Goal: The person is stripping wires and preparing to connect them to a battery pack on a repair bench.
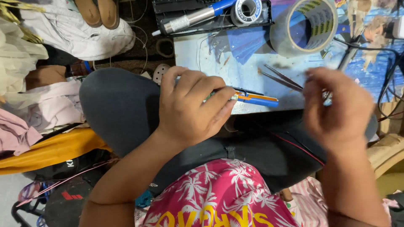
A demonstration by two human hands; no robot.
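Left hand [189,107] is pinching a small green board, blue-orange tool [256,99] lying lengthwise rightward. Right hand [336,109] is blurring near tweezers [282,78]; grip unclear.

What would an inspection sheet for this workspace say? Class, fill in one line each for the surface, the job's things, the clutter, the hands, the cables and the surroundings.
Surface: low board, pale blue, stained and scuffed.
Job's things: blue and orange tool under the left hand; tweezers by the right hand.
Clutter: tape roll, solder spool, blue-capped tube in a black tray.
Hands: left hand closed on the tool; right hand blurred, grip unclear.
Cables: black cables at the right edge.
Surroundings: heaped clothes, sandals, floor seating.
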